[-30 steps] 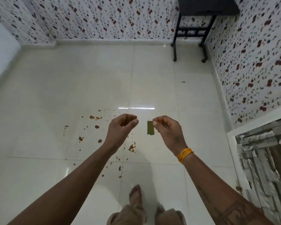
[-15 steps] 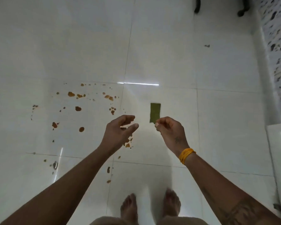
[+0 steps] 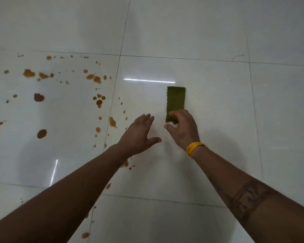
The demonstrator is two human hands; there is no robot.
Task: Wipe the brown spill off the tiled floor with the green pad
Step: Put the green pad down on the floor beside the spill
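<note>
Compared with half a second ago, the white glossy tiled floor [image 3: 209,41] is seen from much closer, and the feet visible at the lower edge then are no longer in view. The flat rectangular green scouring pad [image 3: 176,99], gripped at its near end by the curled fingers and thumb of the right hand [image 3: 182,130], now shows far more of its face and is held over the tile right of the scattered brown spill [image 3: 98,100]. Whether its far end touches the floor cannot be told. The left hand [image 3: 139,135], loosely cupped before, is now spread with straight fingers and holds nothing. An orange thread band [image 3: 194,148] is worn on the right wrist. Several spill drops are hidden beneath the left forearm, and the spill is cut off at the left edge.
</note>
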